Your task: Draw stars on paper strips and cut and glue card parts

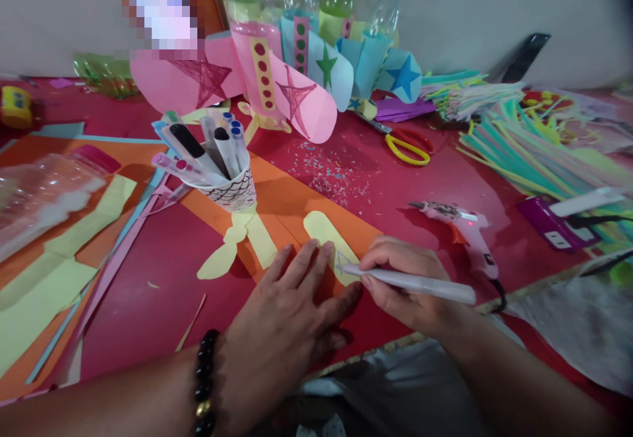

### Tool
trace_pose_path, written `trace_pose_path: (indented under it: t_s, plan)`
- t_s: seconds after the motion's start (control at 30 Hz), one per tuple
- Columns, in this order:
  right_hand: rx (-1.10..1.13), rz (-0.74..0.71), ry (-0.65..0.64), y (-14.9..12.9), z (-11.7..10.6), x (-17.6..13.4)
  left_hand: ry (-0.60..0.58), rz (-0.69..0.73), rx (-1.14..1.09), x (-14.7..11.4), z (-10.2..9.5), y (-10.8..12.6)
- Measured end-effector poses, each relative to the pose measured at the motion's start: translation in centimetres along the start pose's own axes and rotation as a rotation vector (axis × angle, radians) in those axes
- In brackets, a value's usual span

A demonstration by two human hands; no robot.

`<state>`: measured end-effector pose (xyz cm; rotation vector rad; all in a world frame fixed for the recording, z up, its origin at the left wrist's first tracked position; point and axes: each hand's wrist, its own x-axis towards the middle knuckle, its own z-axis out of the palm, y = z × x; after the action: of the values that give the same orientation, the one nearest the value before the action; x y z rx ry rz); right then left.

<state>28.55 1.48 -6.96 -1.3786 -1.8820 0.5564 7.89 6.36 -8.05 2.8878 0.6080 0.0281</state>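
Observation:
My right hand (408, 279) pinches a white marker pen (420, 284), its tip on a rounded yellow paper strip (320, 227). Part of a star outline shows on the paper beside the tip. My left hand (294, 292) lies spread, its fingertips on the strip's left side and thumb near its lower end. Under the strip lies an orange paper sheet (281, 190). Just beyond my left hand are a second yellow strip (262, 242) and a yellow leaf-shaped cutout (217, 261). A decorated paper cup (230, 193) full of markers stands behind them.
A pink glue gun (472, 233) with a lit red light lies at right, its cord near the table edge. Scissors (408, 149) lie farther back. Several bottle planes (262, 61) stand along the wall. Pipe cleaners (519, 140) heap at right; a plastic bottle (44, 186) lies left.

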Motion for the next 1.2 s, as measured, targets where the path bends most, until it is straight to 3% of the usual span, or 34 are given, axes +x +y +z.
trace_pose_path:
  t_s: [0.4,0.73,1.2]
  plan:
    - [-0.025,0.002,-0.028,-0.10,0.07,0.16,-0.013,0.004,-0.011,0.00,-0.08,0.00]
    - [-0.062,0.137,0.048,-0.11,-0.15,0.03,-0.003,0.024,0.007,-0.01,0.00,-0.15]
    - [-0.145,0.202,0.168,0.39,-0.27,-0.12,-0.008,0.021,0.016,-0.16,0.25,-0.26]
